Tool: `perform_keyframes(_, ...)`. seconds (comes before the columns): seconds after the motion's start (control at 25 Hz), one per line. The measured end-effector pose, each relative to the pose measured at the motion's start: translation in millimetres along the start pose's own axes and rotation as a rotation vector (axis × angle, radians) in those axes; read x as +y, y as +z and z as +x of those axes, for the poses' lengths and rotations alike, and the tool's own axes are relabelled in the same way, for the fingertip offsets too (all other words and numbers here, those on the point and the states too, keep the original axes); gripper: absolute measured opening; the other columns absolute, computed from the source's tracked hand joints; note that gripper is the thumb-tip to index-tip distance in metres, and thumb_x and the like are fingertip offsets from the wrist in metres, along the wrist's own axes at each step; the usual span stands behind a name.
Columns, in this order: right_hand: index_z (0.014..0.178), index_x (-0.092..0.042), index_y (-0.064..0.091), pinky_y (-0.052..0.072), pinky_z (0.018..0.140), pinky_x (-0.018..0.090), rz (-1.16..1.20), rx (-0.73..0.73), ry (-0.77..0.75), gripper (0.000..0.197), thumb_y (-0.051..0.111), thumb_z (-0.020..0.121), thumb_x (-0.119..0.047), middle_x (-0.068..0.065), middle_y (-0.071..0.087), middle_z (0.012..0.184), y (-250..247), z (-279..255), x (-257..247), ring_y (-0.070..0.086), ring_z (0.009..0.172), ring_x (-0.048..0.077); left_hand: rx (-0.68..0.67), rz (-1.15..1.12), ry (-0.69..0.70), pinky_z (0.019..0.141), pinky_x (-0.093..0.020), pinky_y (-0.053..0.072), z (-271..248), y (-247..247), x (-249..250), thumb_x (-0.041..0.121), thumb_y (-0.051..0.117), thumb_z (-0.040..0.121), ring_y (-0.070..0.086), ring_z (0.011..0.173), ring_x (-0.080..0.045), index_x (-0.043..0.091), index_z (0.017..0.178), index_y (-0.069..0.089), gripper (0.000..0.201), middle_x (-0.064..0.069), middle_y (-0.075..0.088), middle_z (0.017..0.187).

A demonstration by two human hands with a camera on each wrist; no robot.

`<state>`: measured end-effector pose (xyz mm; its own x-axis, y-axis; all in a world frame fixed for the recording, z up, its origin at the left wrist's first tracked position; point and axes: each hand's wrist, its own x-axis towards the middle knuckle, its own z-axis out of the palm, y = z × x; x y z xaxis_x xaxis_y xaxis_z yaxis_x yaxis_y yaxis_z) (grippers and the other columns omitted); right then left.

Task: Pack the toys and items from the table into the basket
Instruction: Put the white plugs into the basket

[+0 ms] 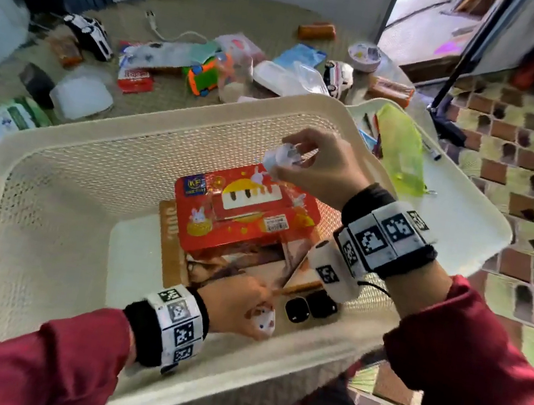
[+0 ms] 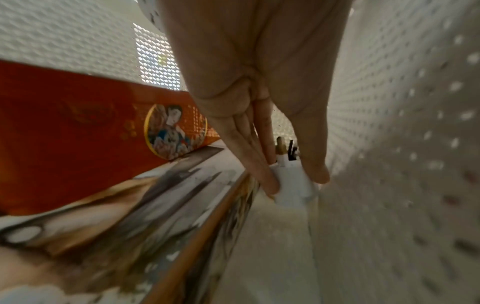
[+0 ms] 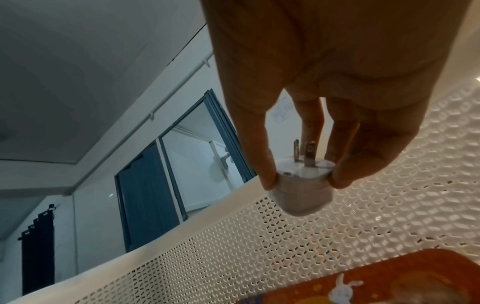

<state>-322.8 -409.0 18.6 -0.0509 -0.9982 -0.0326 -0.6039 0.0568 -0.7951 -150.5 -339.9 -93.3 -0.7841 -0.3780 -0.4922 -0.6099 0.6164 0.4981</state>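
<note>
A cream perforated basket fills the middle of the head view. Inside lie a red toy-piano box on a picture book, and two small black items. My left hand is low by the basket's near wall and pinches a small white toy between fingers and thumb; the left wrist view shows the same left hand and toy just above the floor. My right hand holds a white plug adapter above the red box, pinched with its prongs up in the right wrist view, hand, adapter.
Behind the basket the table holds several loose things: a green-orange toy car, a black-and-white toy car, a white toy car, a red packet, a white container. A yellow-green bag lies on a cream tray at right.
</note>
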Motion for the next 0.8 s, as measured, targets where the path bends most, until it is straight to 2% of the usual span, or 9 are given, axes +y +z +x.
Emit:
perform_keyframes(0.08, 0.114, -0.009, 0.063, 0.042, 0.058, 0.002, -0.028, 0.005, -0.01, 0.044, 0.076, 0.075, -0.026, -0.004, 0.059, 0.096, -0.2, 0.7, 2.0, 0.054, 0.073, 0.002, -0.014, 0.001, -0.022, 0.081, -0.031, 0.046, 4.1, 9.5, -6.0, 0.04, 0.069, 0.083, 0.057, 0.096, -0.025, 0.006, 0.114, 0.058, 0.046, -0.009, 0.06, 0.111)
perform_keyframes(0.12, 0.114, -0.009, 0.063, 0.042, 0.058, 0.001, -0.04, 0.003, -0.015, 0.045, 0.077, 0.074, -0.025, -0.004, 0.058, 0.096, 0.1, 1.2, 3.0, 0.052, 0.07, -0.002, -0.035, -0.006, -0.031, 0.082, -0.031, 0.046, 5.4, 14.2, -9.1, 0.038, 0.069, 0.084, 0.057, 0.097, -0.024, 0.006, 0.116, 0.057, 0.046, -0.009, 0.06, 0.112)
perform_keyframes(0.2, 0.113, -0.008, 0.063, 0.041, 0.059, 0.0, -0.072, 0.003, -0.022, 0.045, 0.077, 0.073, -0.025, -0.004, 0.057, 0.095, 0.9, 1.9, 5.5, 0.049, 0.069, -0.004, -0.074, -0.019, -0.002, 0.08, -0.03, 0.044, 7.5, 22.6, -13.6, 0.029, 0.067, 0.088, 0.058, 0.096, -0.024, 0.006, 0.116, 0.057, 0.038, -0.01, 0.06, 0.11)
perform_keyframes(0.32, 0.114, -0.007, 0.063, 0.04, 0.06, -0.001, -0.102, 0.0, -0.032, 0.046, 0.077, 0.074, -0.024, -0.004, 0.056, 0.095, 1.0, 3.6, 7.3, 0.051, 0.075, 0.003, -0.062, -0.062, 0.024, 0.077, -0.02, 0.041, 5.7, 27.6, -20.6, 0.019, 0.061, 0.092, 0.06, 0.094, -0.022, 0.009, 0.123, 0.057, 0.033, -0.009, 0.061, 0.11)
perform_keyframes(0.4, 0.114, -0.007, 0.062, 0.039, 0.06, -0.001, -0.126, -0.01, -0.036, 0.046, 0.077, 0.074, -0.024, -0.004, 0.055, 0.096, 1.3, 4.2, 7.8, 0.051, 0.08, 0.006, -0.043, -0.093, 0.007, 0.08, -0.023, 0.046, 4.6, 26.5, -23.6, 0.022, 0.062, 0.092, 0.061, 0.095, -0.022, 0.009, 0.126, 0.057, 0.037, -0.009, 0.063, 0.11)
perform_keyframes(0.52, 0.113, -0.009, 0.062, 0.038, 0.057, -0.002, -0.147, -0.027, -0.031, 0.044, 0.077, 0.074, -0.024, -0.003, 0.055, 0.098, 1.2, 4.6, 9.1, 0.047, 0.071, 0.002, -0.049, -0.067, -0.032, 0.079, -0.031, 0.049, 6.0, 27.2, -23.8, 0.03, 0.063, 0.091, 0.063, 0.089, -0.024, 0.006, 0.116, 0.062, 0.035, -0.01, 0.066, 0.103)
perform_keyframes(0.68, 0.113, -0.01, 0.061, 0.037, 0.056, 0.0, -0.169, -0.037, -0.028, 0.044, 0.076, 0.075, -0.025, -0.004, 0.052, 0.097, 1.1, 4.0, 11.9, 0.048, 0.078, 0.007, -0.048, -0.073, -0.038, 0.076, -0.032, 0.048, 11.2, 31.9, -23.3, 0.029, 0.06, 0.092, 0.064, 0.085, -0.024, 0.005, 0.105, 0.066, 0.027, -0.011, 0.069, 0.097)
perform_keyframes(0.8, 0.113, -0.01, 0.061, 0.037, 0.056, -0.001, -0.187, -0.043, -0.034, 0.044, 0.076, 0.075, -0.026, -0.004, 0.052, 0.097, 1.3, 4.3, 12.6, 0.047, 0.076, 0.007, -0.041, -0.09, -0.053, 0.078, -0.031, 0.05, 15.2, 31.6, -20.3, 0.031, 0.062, 0.091, 0.064, 0.087, -0.022, 0.007, 0.11, 0.064, 0.031, -0.009, 0.07, 0.1)
